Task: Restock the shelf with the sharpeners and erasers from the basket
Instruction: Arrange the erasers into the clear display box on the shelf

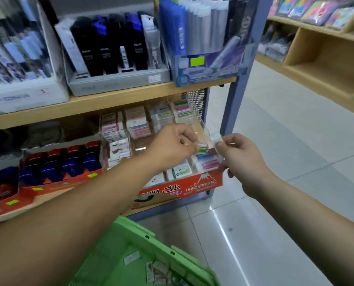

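Fingers [189,139] of left hand [172,145] curled tight, pinching the left end of a small green-labelled eraser [203,149]. Thumb and forefinger of right hand [241,155] nipping its clear wrapper from the right. Held just above a clear tray [205,129] of stacked erasers, at the right end of the wooden shelf [48,112], lower level, behind a red carton [203,183]. Nearer, green basket [151,240] on pale tiled floor [275,141], loose packets [159,271] inside. Far right, open wooden shelving [320,65].
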